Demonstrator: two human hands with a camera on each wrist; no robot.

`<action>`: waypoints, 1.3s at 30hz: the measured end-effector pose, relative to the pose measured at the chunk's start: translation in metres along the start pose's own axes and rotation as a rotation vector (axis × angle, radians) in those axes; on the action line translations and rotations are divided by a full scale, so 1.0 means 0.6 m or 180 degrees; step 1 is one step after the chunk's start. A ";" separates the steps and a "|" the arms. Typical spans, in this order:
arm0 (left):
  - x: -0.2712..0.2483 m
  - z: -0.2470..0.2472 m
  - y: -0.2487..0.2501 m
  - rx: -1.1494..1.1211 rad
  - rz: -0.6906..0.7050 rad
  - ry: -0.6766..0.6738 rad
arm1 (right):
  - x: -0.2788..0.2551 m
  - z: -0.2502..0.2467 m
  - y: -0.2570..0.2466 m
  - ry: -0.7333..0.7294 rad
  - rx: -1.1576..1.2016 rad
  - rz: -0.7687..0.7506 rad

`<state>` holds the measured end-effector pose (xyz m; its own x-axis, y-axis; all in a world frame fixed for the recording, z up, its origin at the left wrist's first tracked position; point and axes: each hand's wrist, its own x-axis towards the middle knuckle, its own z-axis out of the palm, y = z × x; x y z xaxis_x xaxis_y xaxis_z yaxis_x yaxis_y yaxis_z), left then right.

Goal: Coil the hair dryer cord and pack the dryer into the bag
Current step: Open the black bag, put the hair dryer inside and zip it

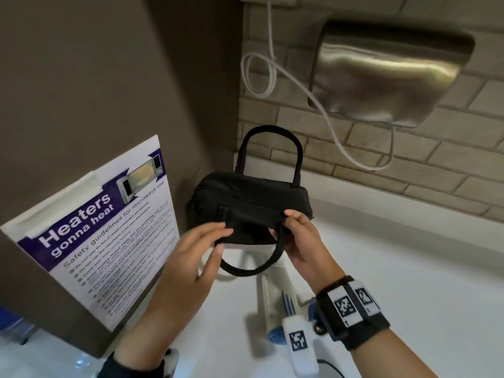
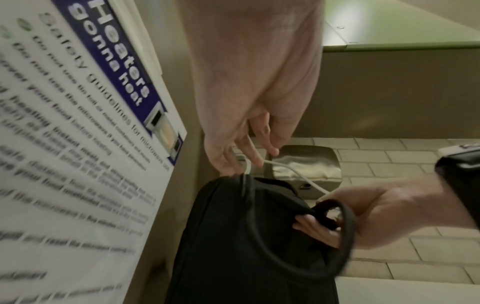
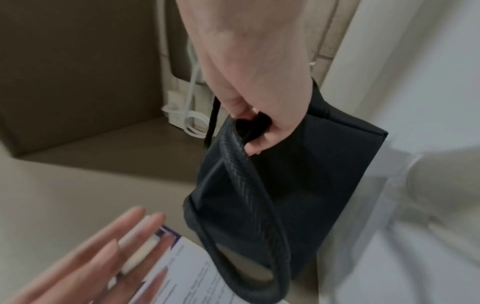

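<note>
We lift the black bag (image 1: 252,199) by its near edge, pinched in our right hand (image 1: 301,241), likely to find its opening; our left hand (image 1: 191,257) reaches flat-fingered beside it; the dryer (image 1: 275,290) lies just below the bag

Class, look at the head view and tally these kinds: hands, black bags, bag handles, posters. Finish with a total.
Hands: 2 (left hand, right hand)
Black bag: 1
Bag handles: 2 (upright handle, hanging handle)
Poster: 1
Total: 6
</note>
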<state>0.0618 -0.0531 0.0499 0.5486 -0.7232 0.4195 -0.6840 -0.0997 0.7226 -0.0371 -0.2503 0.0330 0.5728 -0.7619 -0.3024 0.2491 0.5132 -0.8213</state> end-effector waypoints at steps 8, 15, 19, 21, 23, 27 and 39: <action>0.016 -0.025 0.023 0.0950 0.0164 -0.0430 | -0.089 -0.034 -0.015 -0.0756 -0.1057 -0.0228; -0.017 -0.020 -0.006 0.1038 -0.0150 -0.0798 | -0.095 -0.019 0.006 -0.0997 -0.1677 -0.0104; -0.025 -0.033 0.000 0.1109 -0.0195 -0.0836 | -0.070 -0.002 0.013 -0.0502 -0.2548 -0.0232; -0.025 -0.037 0.000 0.1106 -0.0279 -0.0905 | -0.048 0.009 0.020 -0.0341 -0.2732 -0.0223; -0.025 -0.042 -0.002 0.1159 -0.0318 -0.0893 | -0.027 0.020 0.032 -0.0186 -0.2802 -0.0205; -0.020 -0.054 -0.004 0.1121 -0.0456 -0.0933 | 0.005 0.036 0.062 -0.0051 -0.2122 -0.0062; -0.024 -0.056 -0.041 0.1056 -0.0553 -0.0609 | 0.006 0.061 0.078 0.0081 -0.3751 -0.1720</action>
<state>0.0867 -0.0172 0.0444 0.5918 -0.7870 0.1746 -0.7240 -0.4236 0.5444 0.0054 -0.2145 0.0114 0.5977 -0.7762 0.2007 -0.3981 -0.5047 -0.7660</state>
